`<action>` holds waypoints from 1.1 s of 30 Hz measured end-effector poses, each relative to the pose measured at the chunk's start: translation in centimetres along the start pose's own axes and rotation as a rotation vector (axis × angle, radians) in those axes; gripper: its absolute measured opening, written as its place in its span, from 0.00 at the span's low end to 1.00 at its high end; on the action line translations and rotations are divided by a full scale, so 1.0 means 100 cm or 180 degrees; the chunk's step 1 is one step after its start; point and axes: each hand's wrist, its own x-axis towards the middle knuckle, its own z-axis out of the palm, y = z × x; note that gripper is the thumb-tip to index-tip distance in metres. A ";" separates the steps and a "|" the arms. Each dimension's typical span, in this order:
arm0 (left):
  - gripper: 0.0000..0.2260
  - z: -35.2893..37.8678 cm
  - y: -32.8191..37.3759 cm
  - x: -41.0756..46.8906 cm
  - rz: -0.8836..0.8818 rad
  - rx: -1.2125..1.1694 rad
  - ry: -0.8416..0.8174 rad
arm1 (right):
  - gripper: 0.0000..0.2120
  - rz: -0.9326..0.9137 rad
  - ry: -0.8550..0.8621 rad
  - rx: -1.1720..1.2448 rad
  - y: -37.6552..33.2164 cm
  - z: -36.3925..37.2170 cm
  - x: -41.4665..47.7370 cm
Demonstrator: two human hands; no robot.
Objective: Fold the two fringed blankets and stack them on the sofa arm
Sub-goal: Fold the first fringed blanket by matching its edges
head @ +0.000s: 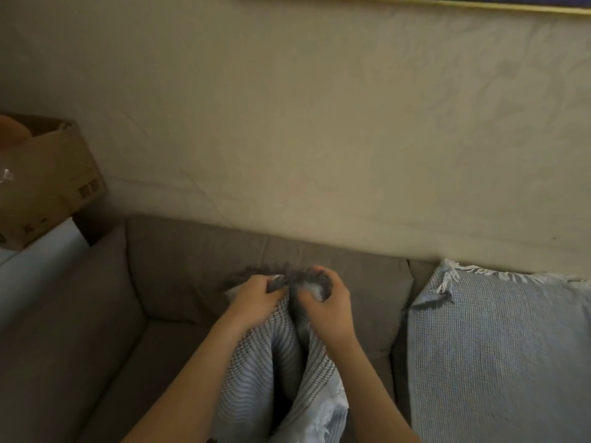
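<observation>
Above the grey fabric sofa (166,282), left hand (256,298) and right hand (323,302) grip the striped grey-fringed blanket (256,378), fingers curled round its gathered top edge; a pale-blue fringed blanket (499,346) lies beside.

The left forearm (192,372) and right forearm (367,372) are bare up to the wrists. The left hand (256,298) and right hand (323,306) are bare too. Finer detail is blurred.

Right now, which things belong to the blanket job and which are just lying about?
Job: striped blanket, gripped at its fringe by left hand and right hand; light blue blanket on the sofa; sofa arm.
Lying about: cardboard box; picture frame.
</observation>
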 end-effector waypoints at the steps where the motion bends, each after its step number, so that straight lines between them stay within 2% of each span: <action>1: 0.10 0.004 0.002 -0.001 0.0038 0.0065 0.0007 | 0.20 -0.0059 -0.0076 -0.0064 0.002 0.001 -0.003; 4: 0.17 0.009 0.005 -0.004 0.0090 0.0010 -0.0112 | 0.22 -0.0262 -0.0331 -0.0227 0.003 -0.001 -0.006; 8: 0.14 0.009 0.009 -0.007 0.0312 0.0134 -0.0508 | 0.31 -0.0500 -0.1041 -0.0514 0.003 -0.008 -0.008; 10: 0.15 0.005 0.012 -0.005 0.0427 0.0375 -0.0602 | 0.30 -0.0534 -0.1264 -0.0697 0.003 -0.014 -0.005; 13: 0.18 -0.003 0.014 -0.001 0.0476 0.0620 -0.0598 | 0.22 -0.0643 -0.1435 -0.1036 -0.002 -0.023 -0.001; 16: 0.22 -0.009 0.015 0.001 0.0593 0.0645 -0.0536 | 0.04 -0.0570 -0.1501 -0.1658 -0.004 -0.026 0.004; 17: 0.19 -0.011 0.014 0.002 0.0628 0.0628 -0.0520 | 0.03 -0.0562 -0.1457 -0.1939 -0.006 -0.026 0.005; 19: 0.12 -0.016 0.011 0.002 0.0663 0.0651 -0.0510 | 0.09 -0.0612 -0.1295 -0.2330 -0.008 -0.026 0.008; 23: 0.10 -0.022 0.007 0.000 0.0807 0.0592 -0.0274 | 0.10 -0.0808 -0.0654 -0.2296 -0.018 -0.024 0.010; 30: 0.18 -0.028 -0.001 0.002 0.0738 0.0738 0.0548 | 0.05 -0.0632 0.0331 -0.1470 -0.033 -0.026 0.017; 33: 0.18 -0.033 0.003 0.003 0.0750 0.0690 0.0449 | 0.07 -0.0282 0.0626 -0.0925 -0.037 -0.029 0.017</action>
